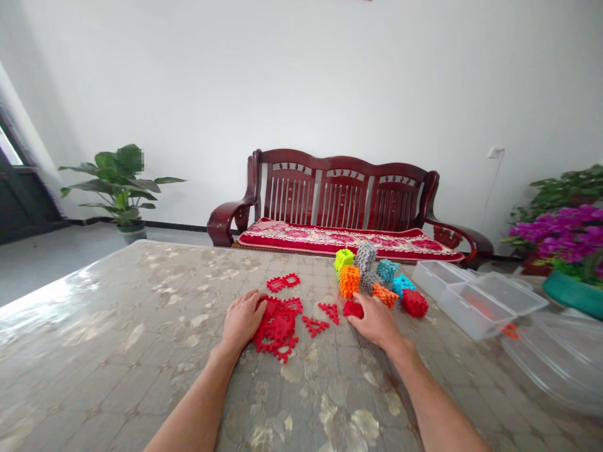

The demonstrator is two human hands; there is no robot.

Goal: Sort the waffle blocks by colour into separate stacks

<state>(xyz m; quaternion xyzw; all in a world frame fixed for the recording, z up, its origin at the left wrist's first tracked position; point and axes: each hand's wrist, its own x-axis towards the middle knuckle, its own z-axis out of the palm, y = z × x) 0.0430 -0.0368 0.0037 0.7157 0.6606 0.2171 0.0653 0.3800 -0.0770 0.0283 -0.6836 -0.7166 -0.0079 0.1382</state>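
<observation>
On the table, my left hand [244, 317] rests at the left side of a loose pile of red interlocking plastic pieces [277, 328], fingers apart and touching the pile's edge. My right hand [375, 321] is closed around a small red block of pieces [353, 308], thumb at the near side. Between the hands lie two red triangular frame pieces [315, 325]. Beyond the pile are more flat red pieces [283, 282]. Past my right hand stand sorted stacks: orange [349, 282], yellow-green [343, 260], grey [366, 256], blue [403, 284] and red [415, 303].
A clear plastic box [475, 307] with its lid open stands to the right, with a transparent round-edged container [560, 361] nearer me. A purple flower pot [572, 292] sits at the right edge. Behind the table [141, 351] is a wooden bench [343, 194].
</observation>
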